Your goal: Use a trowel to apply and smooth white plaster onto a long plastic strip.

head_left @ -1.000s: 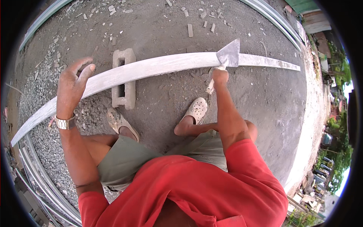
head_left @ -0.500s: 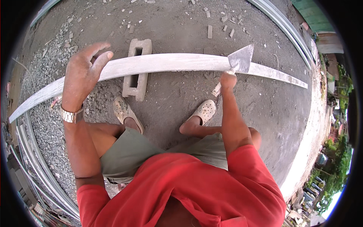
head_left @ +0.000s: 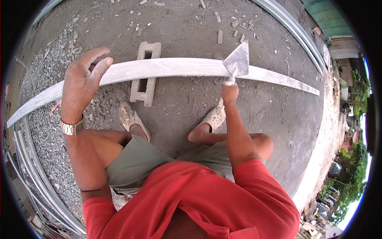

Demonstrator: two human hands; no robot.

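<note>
A long, whitish plank (head_left: 167,67) lies across a hollow concrete block (head_left: 148,88) in front of me. My right hand (head_left: 230,92) is closed around the handle of a pointed trowel (head_left: 238,61). The trowel's blade is above the plank right of the block, its tip pointing away from me. My left hand (head_left: 81,79) is over the plank's left part, with thumb and index finger apart and curved near the far edge. The other fingers are mostly hidden, and whether the palm touches the plank I cannot tell. A metal-band watch (head_left: 72,128) is on that wrist.
My feet in beige clogs (head_left: 133,118) stand on the near side of the plank. Gravel (head_left: 51,155) spreads at left, beside long metal channels (head_left: 39,171). More metal lengths (head_left: 292,30) lie at the far right. Small broken pieces (head_left: 220,37) are scattered ahead.
My right hand has moved left with the trowel, whose blade has turned to point more straight away from me. My left hand and the plank have shifted slightly left.
</note>
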